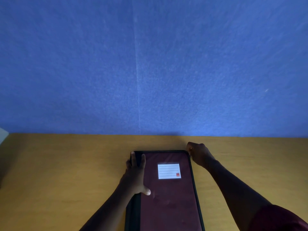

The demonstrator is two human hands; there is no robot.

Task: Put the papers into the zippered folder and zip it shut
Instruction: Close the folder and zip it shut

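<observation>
A maroon zippered folder [168, 197] with a black spine and a white lined label [169, 171] lies closed on the wooden table, running toward me. My left hand [135, 174] presses flat on its far left part, fingers spread over the spine edge. My right hand [198, 154] is at the far right corner, fingers pinched at the black zipper edge; the zipper pull itself is hidden under them. No papers are in sight.
The yellow-brown table [66, 172] extends left and right of the folder. A blue felt wall [150, 64] stands right behind the table's far edge. A pale object [3, 135] peeks in at the far left.
</observation>
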